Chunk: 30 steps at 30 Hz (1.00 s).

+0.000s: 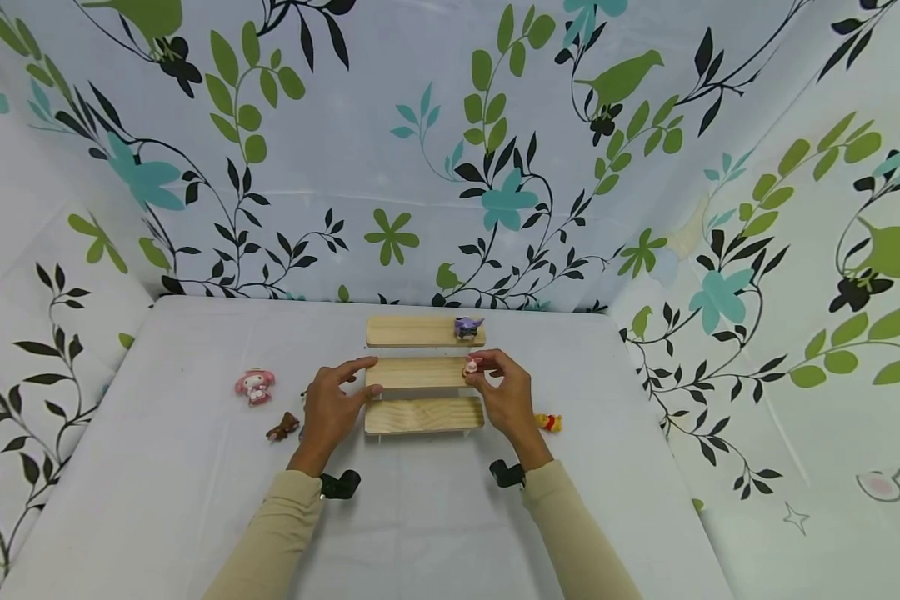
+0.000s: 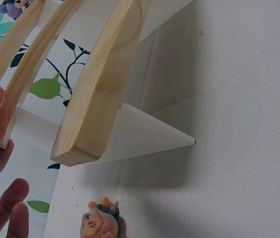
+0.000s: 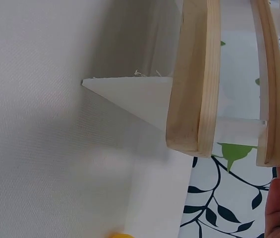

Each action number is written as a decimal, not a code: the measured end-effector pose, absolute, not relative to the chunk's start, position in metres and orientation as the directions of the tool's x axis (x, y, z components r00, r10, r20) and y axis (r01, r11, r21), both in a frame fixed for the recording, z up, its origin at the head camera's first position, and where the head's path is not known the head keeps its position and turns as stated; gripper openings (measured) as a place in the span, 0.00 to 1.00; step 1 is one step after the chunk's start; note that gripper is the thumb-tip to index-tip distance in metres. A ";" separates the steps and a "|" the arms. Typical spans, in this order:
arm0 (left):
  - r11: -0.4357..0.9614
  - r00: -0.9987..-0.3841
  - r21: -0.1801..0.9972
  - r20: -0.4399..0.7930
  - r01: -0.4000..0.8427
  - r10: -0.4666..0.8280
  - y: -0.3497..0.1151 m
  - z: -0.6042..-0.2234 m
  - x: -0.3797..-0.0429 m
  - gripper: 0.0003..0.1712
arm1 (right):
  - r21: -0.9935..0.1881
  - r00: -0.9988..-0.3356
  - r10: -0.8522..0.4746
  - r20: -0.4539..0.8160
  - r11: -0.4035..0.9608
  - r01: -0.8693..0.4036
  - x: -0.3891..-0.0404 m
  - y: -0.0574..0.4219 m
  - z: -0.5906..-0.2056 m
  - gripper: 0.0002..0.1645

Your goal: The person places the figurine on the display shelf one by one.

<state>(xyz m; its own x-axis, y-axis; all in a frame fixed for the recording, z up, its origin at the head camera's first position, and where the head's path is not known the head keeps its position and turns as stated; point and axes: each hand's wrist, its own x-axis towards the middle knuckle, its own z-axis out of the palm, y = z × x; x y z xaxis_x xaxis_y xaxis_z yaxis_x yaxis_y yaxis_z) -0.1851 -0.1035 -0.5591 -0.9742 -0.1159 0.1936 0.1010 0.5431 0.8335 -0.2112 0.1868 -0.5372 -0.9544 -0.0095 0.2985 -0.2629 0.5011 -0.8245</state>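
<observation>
Figurine [image 1: 472,365], likely light and stiff, best held round its body. Right hand [image 1: 508,396] pinches it; left hand [image 1: 332,407] grips wooden shelf [image 1: 420,372].

I'm looking into a small curtained-off recording spot; cloth [image 1: 390,167] hides the room beyond, so I can't tell whether that's a home or a lab. The leaf-printed fabric hangs at twelve o'clock and continues at three and nine, round a white-covered table [image 1: 615,467]. Black wrist cameras [image 1: 341,485] show toward six.
</observation>
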 end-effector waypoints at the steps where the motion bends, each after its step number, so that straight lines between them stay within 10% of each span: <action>1: 0.544 -0.974 0.833 0.195 0.102 -0.115 -0.104 -0.559 -0.185 0.29 | -0.825 -0.953 -0.010 0.302 0.499 -0.267 -0.211 0.187 -0.537 0.19; 30: 0.531 -0.979 0.842 0.177 0.097 -0.103 -0.105 -0.559 -0.185 0.29 | -0.801 -0.959 0.131 0.253 0.584 -0.131 -0.189 0.283 -0.544 0.20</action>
<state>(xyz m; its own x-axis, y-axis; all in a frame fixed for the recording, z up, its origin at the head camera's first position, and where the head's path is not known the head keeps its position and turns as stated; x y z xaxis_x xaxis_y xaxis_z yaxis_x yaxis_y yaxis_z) -0.1850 -0.1052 -0.5586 -0.9787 -0.1033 0.1773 0.0965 0.5306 0.8421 -0.1893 0.2833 -0.5437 -0.9586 0.1310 0.2528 -0.1315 0.5839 -0.8011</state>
